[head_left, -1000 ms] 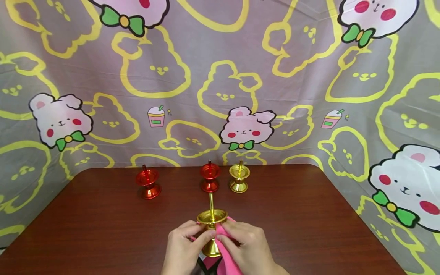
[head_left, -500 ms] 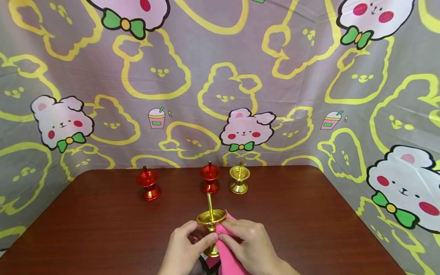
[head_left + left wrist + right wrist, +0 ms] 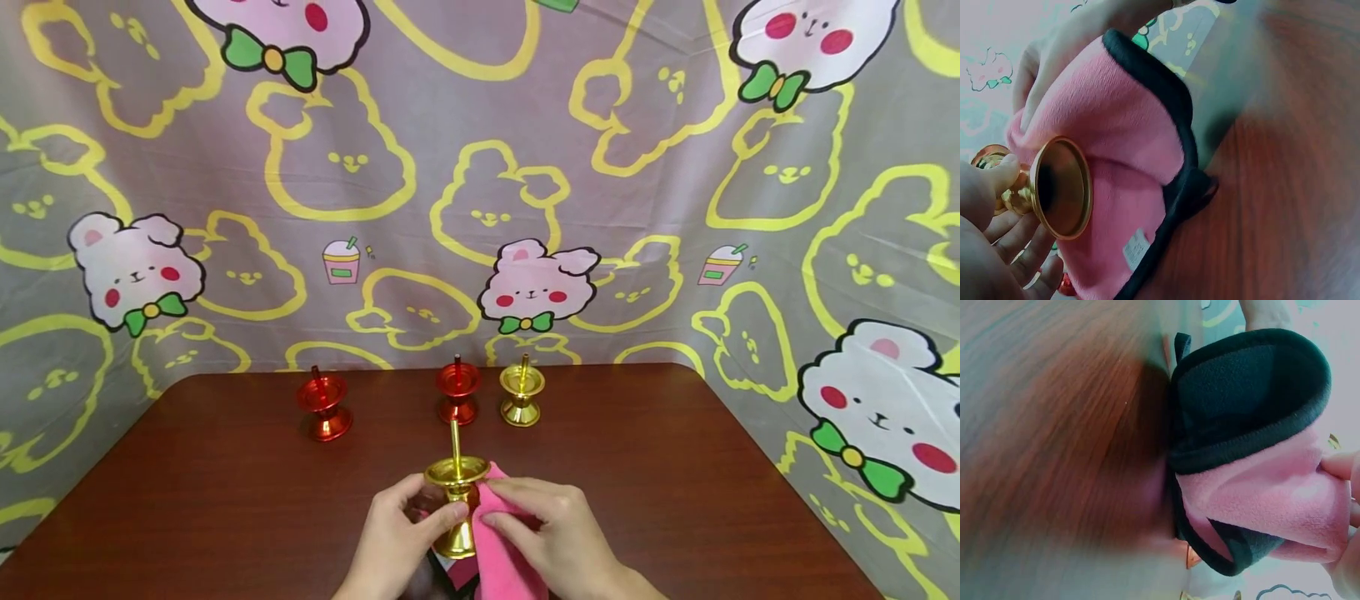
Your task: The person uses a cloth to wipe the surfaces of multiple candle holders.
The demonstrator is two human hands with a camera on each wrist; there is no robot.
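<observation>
A gold candle holder (image 3: 456, 473) with a shallow dish, a thin upright stem and a flared base is held upright over the near part of the table. My left hand (image 3: 390, 529) grips it below the dish, thumb in front. In the left wrist view the hollow underside of the base (image 3: 1063, 187) faces the camera. My right hand (image 3: 566, 529) pinches a pink cloth (image 3: 506, 562) between thumb and fingers, against the holder's right side. Black edging and a small white tag (image 3: 1137, 249) show on the cloth, which hangs in folds (image 3: 1260, 494) toward the table.
Toward the back of the brown table (image 3: 225, 500) stand a red candle holder (image 3: 327, 408) on the left, another red holder (image 3: 458, 392) near the middle, and a second gold holder (image 3: 521, 396) beside it. A patterned curtain (image 3: 405, 192) surrounds the table's back and sides.
The held candle holder has shifted slightly left. My right hand and the cloth have moved a little to the right, showing more of the cloth. The standing holders have stayed in place.
</observation>
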